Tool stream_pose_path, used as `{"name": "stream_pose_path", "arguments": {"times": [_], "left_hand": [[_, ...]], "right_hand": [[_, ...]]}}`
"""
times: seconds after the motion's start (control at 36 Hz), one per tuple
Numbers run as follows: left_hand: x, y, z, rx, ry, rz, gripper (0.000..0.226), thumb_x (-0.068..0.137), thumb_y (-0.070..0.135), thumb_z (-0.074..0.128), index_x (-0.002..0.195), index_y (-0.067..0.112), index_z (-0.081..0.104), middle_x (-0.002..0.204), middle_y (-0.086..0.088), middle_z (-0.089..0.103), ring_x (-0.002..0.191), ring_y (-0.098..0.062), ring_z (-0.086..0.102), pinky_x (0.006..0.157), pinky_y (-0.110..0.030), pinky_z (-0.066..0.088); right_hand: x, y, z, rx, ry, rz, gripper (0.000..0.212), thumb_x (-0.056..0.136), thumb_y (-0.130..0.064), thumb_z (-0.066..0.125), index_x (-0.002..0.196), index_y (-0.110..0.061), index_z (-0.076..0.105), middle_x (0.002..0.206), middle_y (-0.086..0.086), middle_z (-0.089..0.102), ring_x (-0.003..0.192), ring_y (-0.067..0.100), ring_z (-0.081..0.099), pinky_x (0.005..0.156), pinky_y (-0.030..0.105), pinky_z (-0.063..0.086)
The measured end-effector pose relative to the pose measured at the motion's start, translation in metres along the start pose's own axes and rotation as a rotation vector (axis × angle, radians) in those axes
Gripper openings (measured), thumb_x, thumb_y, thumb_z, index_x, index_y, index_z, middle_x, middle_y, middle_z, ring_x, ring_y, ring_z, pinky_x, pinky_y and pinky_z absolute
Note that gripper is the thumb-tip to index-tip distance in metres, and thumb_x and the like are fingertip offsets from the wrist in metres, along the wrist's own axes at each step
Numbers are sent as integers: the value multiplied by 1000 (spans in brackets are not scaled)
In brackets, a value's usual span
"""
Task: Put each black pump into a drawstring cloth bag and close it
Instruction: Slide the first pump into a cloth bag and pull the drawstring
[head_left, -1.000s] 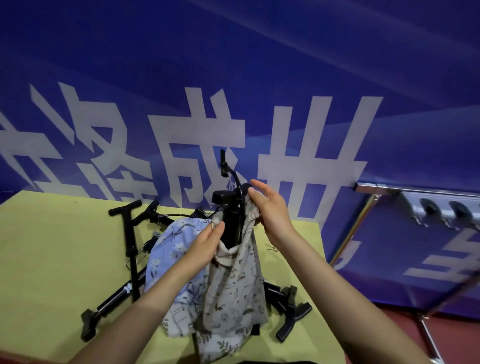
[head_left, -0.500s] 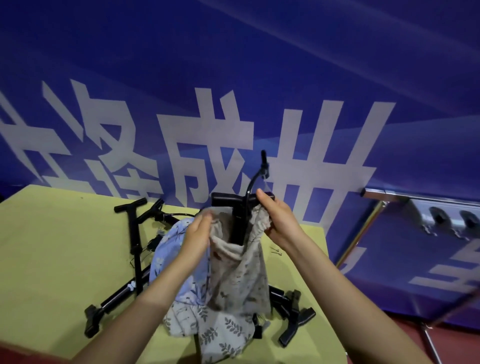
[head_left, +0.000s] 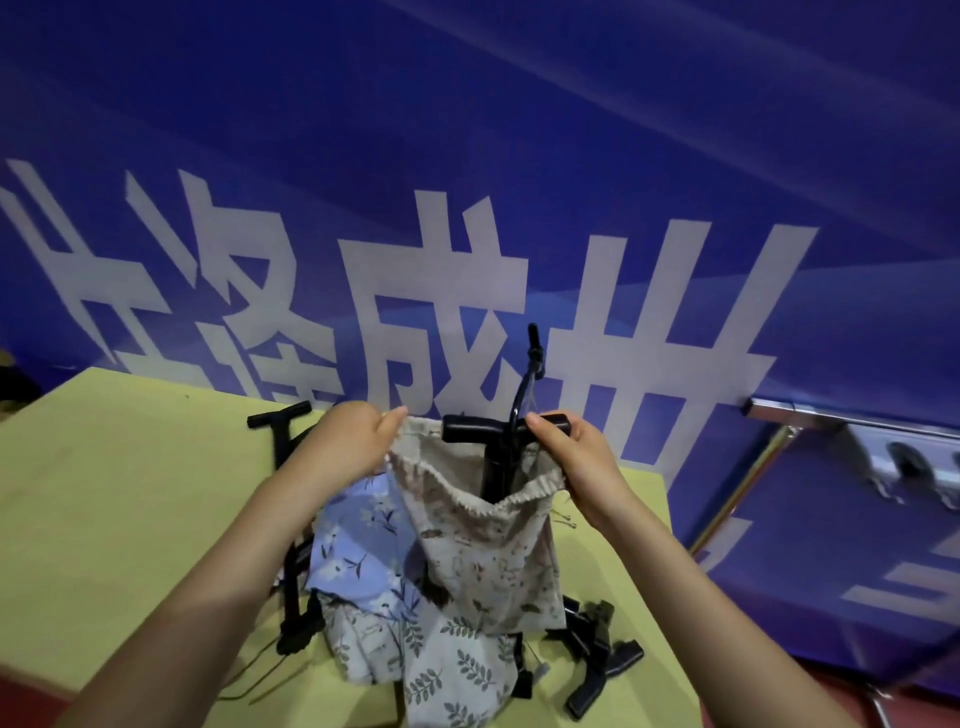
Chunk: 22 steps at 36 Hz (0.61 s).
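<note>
My left hand (head_left: 353, 447) pinches the limp beige printed cloth bag (head_left: 483, 551) rim. My right hand (head_left: 566, 457) grips the rigid black T-handled pump (head_left: 493, 452); I judge the handle the firmest hold.

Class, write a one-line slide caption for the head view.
Both hands, left hand and right hand, hold open a beige drawstring bag around an upright black pump.

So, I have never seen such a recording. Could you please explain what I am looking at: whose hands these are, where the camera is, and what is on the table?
No machine here: a person wears one camera on the head, looking down at their own bare arms. The left hand and right hand each pinch the rim of a beige drawstring bag, holding it open. A black pump stands inside, its T-handle and hose still sticking out. On the yellow table lie more black pumps, a blue flowered bag and a leaf-print bag.
</note>
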<state>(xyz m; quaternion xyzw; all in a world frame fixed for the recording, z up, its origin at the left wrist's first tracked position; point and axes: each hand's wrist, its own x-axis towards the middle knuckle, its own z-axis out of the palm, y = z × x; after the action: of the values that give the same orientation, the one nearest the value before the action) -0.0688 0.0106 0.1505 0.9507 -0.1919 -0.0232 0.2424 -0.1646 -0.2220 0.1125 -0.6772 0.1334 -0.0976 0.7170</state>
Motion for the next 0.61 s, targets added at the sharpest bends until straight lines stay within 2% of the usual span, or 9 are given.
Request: {"name": "stream_pose_path", "arguments": {"times": [0.06,0.08,0.14,0.22,0.31,0.36,0.44,0.53,0.61], "left_hand": [[-5,10,4,-113,41,90,52,100,38,43,57,10,43,52,-8,50,47,-10,48,54,-25,35],[-7,15,6,-207,67,107,50,99,36,48,56,10,45,52,-7,47,46,-8,45,52,-22,33],[-8,23,10,-547,96,31,42,96,34,56,60,11,59,62,-16,54,59,-13,52,61,-24,41],[-6,28,10,-1182,8,-161,25,97,23,54,83,11,71,78,-7,65,78,-18,61,78,-28,51],[-9,35,5,-1553,-64,-145,23,99,16,47,105,7,67,79,0,62,73,-13,58,78,-27,49],[-13,41,1,-1615,-98,-60,28,96,20,47,116,7,62,74,4,57,64,-10,51,70,-25,45],[-20,47,-4,-1468,-68,76,30,96,21,44,117,10,62,72,5,57,51,-8,40,55,-22,36],[-20,45,-11,-1484,-58,95,31,101,16,36,119,8,60,71,4,58,40,-5,30,41,-17,23],[-18,38,-14,-1529,-63,54,32,101,15,36,119,5,60,72,3,55,38,-4,28,40,-17,19]], "right_hand": [[0,0,3,-47,30,-31,26,89,-34,66,101,-11,68,95,3,72,90,12,68,75,24,51],[-1,0,5,-58,33,-39,25,89,-33,66,100,-11,68,93,1,72,87,8,68,72,19,49],[-1,1,7,-78,21,-36,25,89,-32,66,100,-10,68,91,0,71,86,9,67,72,19,48],[-2,3,8,-118,-12,-36,25,89,-33,65,100,-11,68,95,5,70,91,17,66,76,23,49],[-2,2,9,-163,-53,-49,25,89,-34,65,100,-12,68,95,4,70,88,12,66,73,19,49],[-1,1,9,-166,-73,-44,24,90,-32,66,99,-10,67,85,-3,68,72,1,63,63,14,44],[2,0,11,-150,-69,-54,24,89,-30,67,97,-7,66,72,-9,60,53,-5,51,50,10,37],[4,-3,12,-115,-7,-78,25,88,-31,68,97,-7,67,75,-6,63,58,-2,54,51,11,38],[5,-6,9,-111,-15,-59,25,88,-32,68,96,-9,67,79,-2,64,66,8,55,54,16,40]]}}
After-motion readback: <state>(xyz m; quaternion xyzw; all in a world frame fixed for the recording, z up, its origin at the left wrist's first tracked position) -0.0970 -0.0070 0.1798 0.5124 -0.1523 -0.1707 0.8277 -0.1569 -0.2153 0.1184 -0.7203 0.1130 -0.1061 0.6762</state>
